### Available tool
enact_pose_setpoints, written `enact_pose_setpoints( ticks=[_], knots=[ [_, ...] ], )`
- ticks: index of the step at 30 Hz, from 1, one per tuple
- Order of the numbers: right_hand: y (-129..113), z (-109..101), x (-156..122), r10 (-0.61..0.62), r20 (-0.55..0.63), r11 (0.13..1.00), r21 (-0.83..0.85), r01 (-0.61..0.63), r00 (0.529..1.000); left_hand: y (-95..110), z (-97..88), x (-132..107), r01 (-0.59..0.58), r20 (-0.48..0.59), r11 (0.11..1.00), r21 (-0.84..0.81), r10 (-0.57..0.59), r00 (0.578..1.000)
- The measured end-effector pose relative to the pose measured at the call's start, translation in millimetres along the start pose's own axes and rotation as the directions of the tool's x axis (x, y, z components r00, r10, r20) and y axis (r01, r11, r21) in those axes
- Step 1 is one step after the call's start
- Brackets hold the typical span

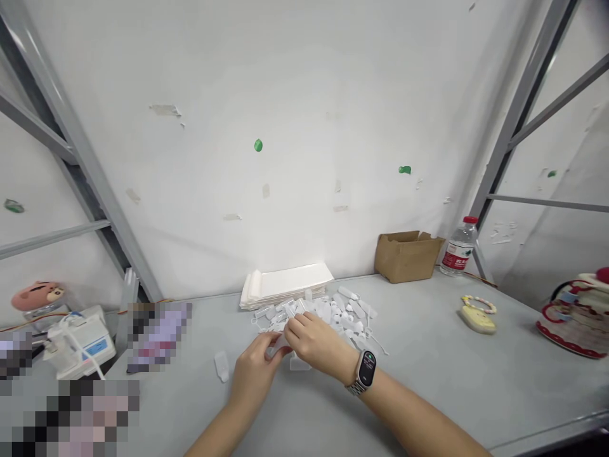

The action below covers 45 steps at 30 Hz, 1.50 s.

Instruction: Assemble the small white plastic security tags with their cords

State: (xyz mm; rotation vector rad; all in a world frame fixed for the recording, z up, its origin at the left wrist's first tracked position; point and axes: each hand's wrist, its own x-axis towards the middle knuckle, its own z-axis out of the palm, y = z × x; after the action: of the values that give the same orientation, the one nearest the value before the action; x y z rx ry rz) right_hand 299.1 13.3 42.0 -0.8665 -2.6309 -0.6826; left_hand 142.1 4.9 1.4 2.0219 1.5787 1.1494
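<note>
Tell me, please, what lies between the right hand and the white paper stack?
A heap of small translucent plastic pieces lies there, in the head view.

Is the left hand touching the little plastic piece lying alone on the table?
Apart. The head view shows grey table between the left hand and the lone plastic piece.
</note>
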Motion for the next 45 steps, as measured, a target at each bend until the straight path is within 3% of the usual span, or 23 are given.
enact_pose_setpoints(
  ticks=[3,5,8,11,13,21,24,26,30,34,37,40,42,45],
  knots=[
    [-1.3,4.8,-2.1,0.129,-0.031,0.982,0.143,-0.124,0.991,0.6,-0.2,-0.5,0.011,-0.001,1.000,-0.008,-0.011,1.000],
    [-2.3,9.1,-4.0,0.284,-0.057,0.908,0.336,-0.249,0.957,1.7,-0.6,-1.0,0.019,0.016,1.000,-0.017,-0.019,1.000],
    [-3.1,13.2,-5.3,0.495,-0.042,0.672,0.652,-0.351,0.868,3.4,-1.4,-1.8,0.025,0.046,0.999,-0.033,-0.023,0.999],
    [-3.4,12.7,-4.4,0.620,0.057,0.435,0.805,-0.403,0.782,4.2,-1.8,-2.2,0.014,0.065,0.999,-0.052,-0.011,0.998],
    [-3.7,11.0,-3.4,0.655,0.118,0.328,0.845,-0.422,0.746,4.2,-2.0,-2.1,0.017,0.074,0.999,-0.051,-0.013,0.997],
    [-5.3,7.9,-1.7,0.673,0.304,-0.031,0.922,-0.385,0.675,4.9,-3.7,-1.7,0.004,0.063,0.997,-0.075,0.001,0.998],
    [-5.6,3.9,-0.7,0.633,0.387,-0.206,0.919,-0.336,0.671,5.1,-4.9,-2.3,-0.013,0.061,0.998,-0.067,0.017,0.998],
    [-5.8,1.2,0.0,0.611,0.413,-0.276,0.911,-0.308,0.675,5.3,-5.5,-2.3,-0.024,0.055,0.998,-0.056,0.027,0.998],
    [-5.8,0.5,0.9,0.644,0.409,-0.254,0.912,-0.323,0.647,5.9,-5.5,-2.5,-0.029,0.031,0.998,-0.048,0.031,0.999],
    [-5.5,7.4,0.3,0.718,0.380,-0.192,0.913,-0.359,0.583,6.0,-4.2,-2.2,-0.006,-0.005,0.994,-0.113,0.005,1.000],
    [-6.1,13.7,-1.0,0.784,0.320,-0.106,0.913,-0.393,0.532,8.0,-3.3,0.4,0.121,0.053,0.950,-0.287,-0.111,0.992],
    [-6.9,16.5,-1.7,0.804,0.288,-0.048,0.903,-0.427,0.520,13.1,-3.6,4.0,0.272,0.186,0.822,-0.499,-0.205,0.961],
    [-7.0,15.3,-1.4,0.801,0.302,-0.074,0.907,-0.415,0.517,16.7,-4.6,5.4,0.305,0.228,0.759,-0.575,-0.210,0.951],
    [-6.1,11.0,-0.2,0.769,0.359,-0.174,0.914,-0.367,0.529,20.3,-6.7,5.8,0.312,0.239,0.742,-0.594,-0.207,0.949]
  ],
)
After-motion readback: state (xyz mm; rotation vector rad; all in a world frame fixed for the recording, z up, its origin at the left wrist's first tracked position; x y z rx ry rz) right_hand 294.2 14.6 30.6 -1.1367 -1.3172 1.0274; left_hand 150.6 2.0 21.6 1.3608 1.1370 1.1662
